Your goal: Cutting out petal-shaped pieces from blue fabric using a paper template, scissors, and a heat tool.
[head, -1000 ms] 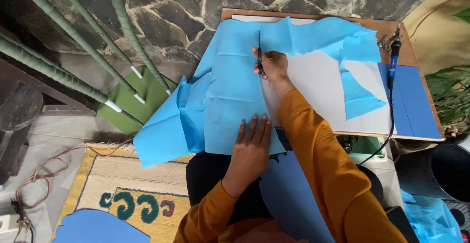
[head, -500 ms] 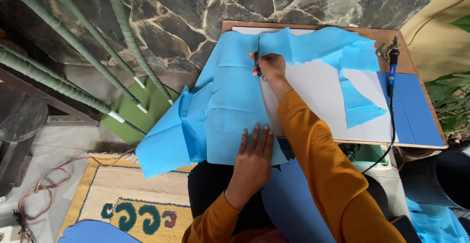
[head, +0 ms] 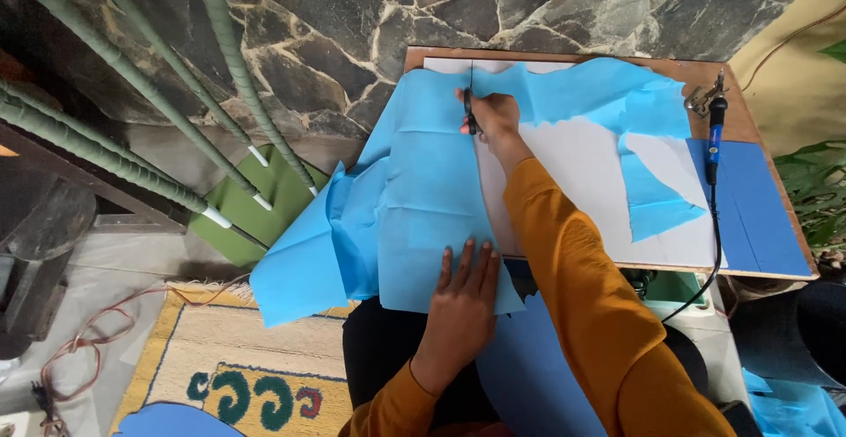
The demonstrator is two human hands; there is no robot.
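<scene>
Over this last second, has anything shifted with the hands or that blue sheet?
Very little. The right hand keeps the dark pen-like tool on the blue sheet near the board's far edge; any travel is too slight to tell. The left hand stays flat on the sheet's near edge. Nothing was picked up or released. The blue-handled tool at the right lies unmoved.
</scene>
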